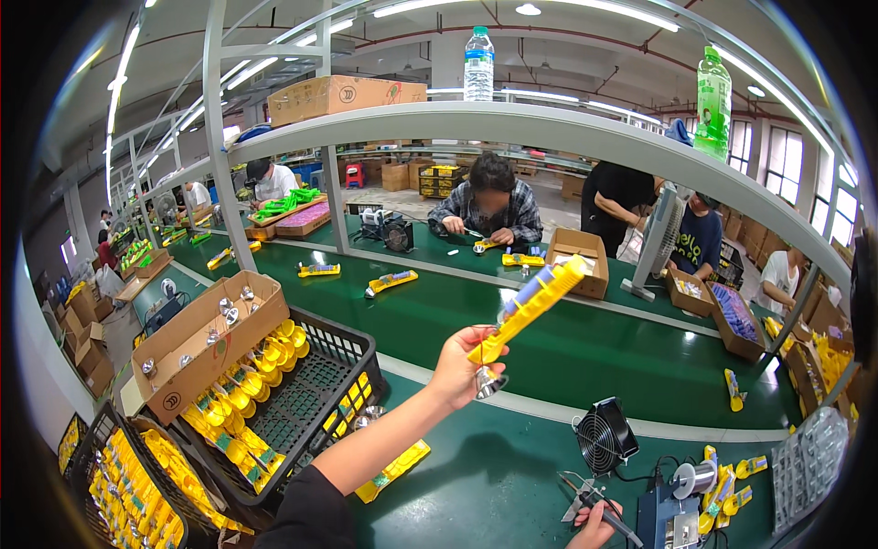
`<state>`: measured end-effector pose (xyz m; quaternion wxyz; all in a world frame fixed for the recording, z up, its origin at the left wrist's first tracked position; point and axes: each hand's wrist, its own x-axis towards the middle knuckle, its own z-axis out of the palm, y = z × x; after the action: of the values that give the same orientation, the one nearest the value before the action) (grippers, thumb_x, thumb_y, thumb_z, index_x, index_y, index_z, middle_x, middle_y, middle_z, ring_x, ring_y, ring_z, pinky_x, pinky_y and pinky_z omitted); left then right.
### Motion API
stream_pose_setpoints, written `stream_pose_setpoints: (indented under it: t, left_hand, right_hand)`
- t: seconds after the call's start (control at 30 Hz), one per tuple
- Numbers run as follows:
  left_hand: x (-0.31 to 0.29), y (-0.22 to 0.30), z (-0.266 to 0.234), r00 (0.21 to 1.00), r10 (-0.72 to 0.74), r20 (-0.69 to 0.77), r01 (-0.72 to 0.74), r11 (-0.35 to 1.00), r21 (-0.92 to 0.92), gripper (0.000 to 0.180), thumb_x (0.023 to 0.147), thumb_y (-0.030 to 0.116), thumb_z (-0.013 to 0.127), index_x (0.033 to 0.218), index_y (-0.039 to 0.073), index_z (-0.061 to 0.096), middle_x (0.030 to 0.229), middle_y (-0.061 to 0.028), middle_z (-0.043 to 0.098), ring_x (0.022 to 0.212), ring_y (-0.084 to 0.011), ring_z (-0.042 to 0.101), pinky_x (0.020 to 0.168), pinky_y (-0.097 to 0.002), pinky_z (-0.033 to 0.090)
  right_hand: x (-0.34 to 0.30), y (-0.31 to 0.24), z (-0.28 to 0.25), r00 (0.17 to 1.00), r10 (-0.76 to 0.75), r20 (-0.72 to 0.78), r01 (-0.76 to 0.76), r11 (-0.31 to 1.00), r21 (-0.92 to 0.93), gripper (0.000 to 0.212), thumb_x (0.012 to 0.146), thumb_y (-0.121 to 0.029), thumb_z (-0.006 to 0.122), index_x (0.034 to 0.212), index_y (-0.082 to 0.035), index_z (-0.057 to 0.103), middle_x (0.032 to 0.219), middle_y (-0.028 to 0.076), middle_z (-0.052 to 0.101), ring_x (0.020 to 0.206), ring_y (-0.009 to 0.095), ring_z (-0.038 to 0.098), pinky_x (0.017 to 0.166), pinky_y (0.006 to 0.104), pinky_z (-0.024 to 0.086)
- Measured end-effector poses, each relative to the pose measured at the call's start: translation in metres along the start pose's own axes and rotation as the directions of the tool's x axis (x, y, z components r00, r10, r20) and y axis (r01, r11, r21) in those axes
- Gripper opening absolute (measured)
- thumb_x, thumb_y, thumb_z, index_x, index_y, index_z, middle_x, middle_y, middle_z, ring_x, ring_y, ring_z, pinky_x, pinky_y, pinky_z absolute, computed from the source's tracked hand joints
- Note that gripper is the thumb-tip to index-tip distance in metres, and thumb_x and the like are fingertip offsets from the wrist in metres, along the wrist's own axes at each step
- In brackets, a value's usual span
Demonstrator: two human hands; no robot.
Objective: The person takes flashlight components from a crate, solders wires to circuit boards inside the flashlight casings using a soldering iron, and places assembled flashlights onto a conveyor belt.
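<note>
My left hand [455,364], arm stretched forward, is closed around the lower end of a yellow plastic flashlight housing [540,308]. The housing tilts up to the right over the green belt. A bluish-purple battery [529,291] lies along it, and a silver cup-shaped reflector [490,382] dangles beneath my fingers. At the lower edge my right hand [596,528] is closed on a soldering iron [620,523], its dark handle slanting down to the right. Beside it are a small black fan [605,437] and a solder wire spool [695,479].
Left stands a black crate [352,343] of yellow housings, with a cardboard box [197,352] of reflectors on it. Several housings ride the green conveyor belt [439,316]. A grey overhead shelf [549,122] bears bottles. Across the belt a co-worker [494,206] handles another housing.
</note>
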<state>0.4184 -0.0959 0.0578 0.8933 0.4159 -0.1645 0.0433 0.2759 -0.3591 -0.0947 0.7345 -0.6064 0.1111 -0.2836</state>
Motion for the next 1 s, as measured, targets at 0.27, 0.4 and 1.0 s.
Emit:
stream_pose_setpoints:
  t: [0.27, 0.4, 1.0]
  left_hand:
    - [0.022, 0.006, -0.051, 0.727, 0.649, 0.226, -0.414, 0.151, 0.898, 0.014, 0.074, -0.003, 0.057, 0.086, 0.001, 0.062, 0.086, -0.0086, 0.061, 0.074, -0.0182, 0.059, 0.063, -0.0282, 0.05]
    - [0.014, 0.008, -0.071, 0.636, 0.579, 0.51, -0.473, -0.23, 0.851, 0.017, 0.068, -0.006, 0.057, 0.081, 0.003, 0.064, 0.085, -0.0086, 0.061, 0.074, -0.0228, 0.058, 0.066, -0.0297, 0.047]
    - [-0.053, 0.026, -0.031, 0.685, 0.573, 0.45, -0.557, 0.015, 0.83, 0.016, 0.072, -0.007, 0.058, 0.081, 0.005, 0.066, 0.083, -0.01, 0.062, 0.072, -0.018, 0.06, 0.062, -0.0242, 0.047]
  right_hand:
    - [0.002, 0.0, 0.001, 1.0, -0.002, -0.018, 0.003, 0.999, 0.042, 0.012, 0.087, -0.013, 0.045, 0.092, -0.002, 0.042, 0.062, 0.003, 0.047, 0.05, 0.006, 0.042, 0.045, 0.0174, 0.035]
    - [0.001, 0.001, -0.001, 1.0, -0.009, -0.01, 0.009, 0.999, 0.042, 0.011, 0.088, -0.013, 0.044, 0.092, -0.003, 0.042, 0.063, 0.003, 0.047, 0.051, 0.005, 0.042, 0.046, 0.0172, 0.035]
    - [-0.002, -0.005, 0.002, 0.999, 0.038, -0.009, -0.038, 0.999, 0.028, 0.013, 0.088, -0.015, 0.044, 0.093, -0.004, 0.043, 0.063, 0.002, 0.047, 0.051, 0.005, 0.041, 0.047, 0.0175, 0.033]
